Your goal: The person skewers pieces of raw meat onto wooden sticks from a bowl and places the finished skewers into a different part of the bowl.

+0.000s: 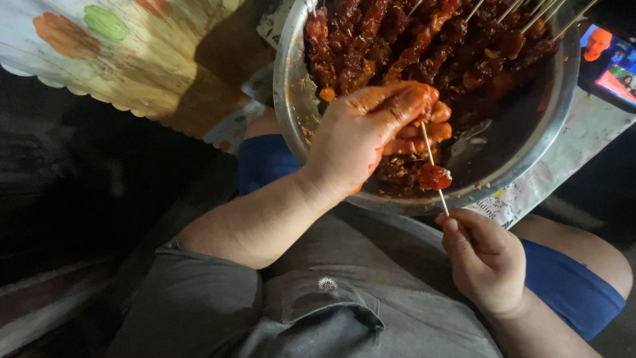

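Note:
A large steel bowl (291,99) rests against my lap, filled with red marinated meat pieces and several finished skewers (411,46). My left hand (371,132), smeared with red marinade, reaches into the bowl and pinches a piece of meat at the top of a thin wooden skewer (429,149). One red meat chunk (435,177) sits threaded lower on that stick. My right hand (483,255) grips the skewer's bottom end, just below the bowl's rim.
A table with a wood-and-leaf patterned cloth (112,53) lies at upper left. Printed paper (576,146) lies under the bowl. A lit phone screen (613,63) sits at the far right. My grey shirt and blue shorts fill the foreground.

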